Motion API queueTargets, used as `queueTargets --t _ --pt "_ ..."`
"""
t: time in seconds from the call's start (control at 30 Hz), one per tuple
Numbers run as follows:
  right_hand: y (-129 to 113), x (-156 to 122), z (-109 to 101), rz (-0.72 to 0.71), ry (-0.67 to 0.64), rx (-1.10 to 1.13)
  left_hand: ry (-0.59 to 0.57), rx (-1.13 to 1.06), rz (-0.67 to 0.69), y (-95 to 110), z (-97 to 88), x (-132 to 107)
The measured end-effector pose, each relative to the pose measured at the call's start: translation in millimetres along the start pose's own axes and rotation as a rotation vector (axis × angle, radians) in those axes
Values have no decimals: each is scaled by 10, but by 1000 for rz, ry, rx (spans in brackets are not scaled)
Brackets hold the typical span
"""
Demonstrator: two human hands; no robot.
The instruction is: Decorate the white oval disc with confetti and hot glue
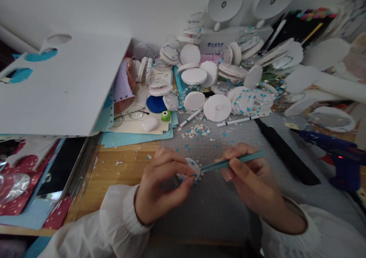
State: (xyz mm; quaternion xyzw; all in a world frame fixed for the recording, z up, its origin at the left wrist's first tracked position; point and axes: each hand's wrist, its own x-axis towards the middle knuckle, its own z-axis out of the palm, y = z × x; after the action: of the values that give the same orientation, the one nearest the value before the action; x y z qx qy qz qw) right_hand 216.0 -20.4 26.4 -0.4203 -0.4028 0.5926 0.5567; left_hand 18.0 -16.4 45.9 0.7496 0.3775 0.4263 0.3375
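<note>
My right hand (253, 178) grips a pair of teal tweezers (213, 166), whose tips point left. They reach the edge of a small round white piece (189, 165) trimmed with blue and white bits, low over the grey cutting mat (200, 212). On the other side, my left hand (162, 180) is closed in a pinch at that same piece, thumb and forefinger meeting at its rim. The fingers partly cover the piece. Just beyond lies a scatter of tiny white and blue paper flowers (197, 131).
Many white discs with blue-dotted trim (194, 76) are piled at the back. A blue glue gun (340, 151) with a red light lies right, beside a long black object (288, 155). Two white markers (237, 121) lie behind the flowers. A large white box (57, 94) stands left.
</note>
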Motion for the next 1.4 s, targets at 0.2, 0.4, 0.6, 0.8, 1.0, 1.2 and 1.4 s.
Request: queueTargets --t 0.2,0.4,0.6,0.8,1.0,1.2,1.4 --pt "84 -50 -73 48 -87 -6 -25 -5 5 -28 4 -13" --pt "88 -76 -81 80 -114 -7 -26 11 2 -5 1 -5" --pt "35 -53 5 162 -60 26 -32 -2 -4 -3 -5 -10" --pt "80 -58 34 153 -58 68 -32 -6 -12 -18 -4 -11" --pt "112 -79 -23 116 -106 -36 -16 0 -8 -2 -31 -30" --pt "-105 60 -83 172 -232 -295 -38 -1 -25 -13 -94 14" --pt "-191 113 -77 82 -411 -589 -70 115 40 6 -171 119"
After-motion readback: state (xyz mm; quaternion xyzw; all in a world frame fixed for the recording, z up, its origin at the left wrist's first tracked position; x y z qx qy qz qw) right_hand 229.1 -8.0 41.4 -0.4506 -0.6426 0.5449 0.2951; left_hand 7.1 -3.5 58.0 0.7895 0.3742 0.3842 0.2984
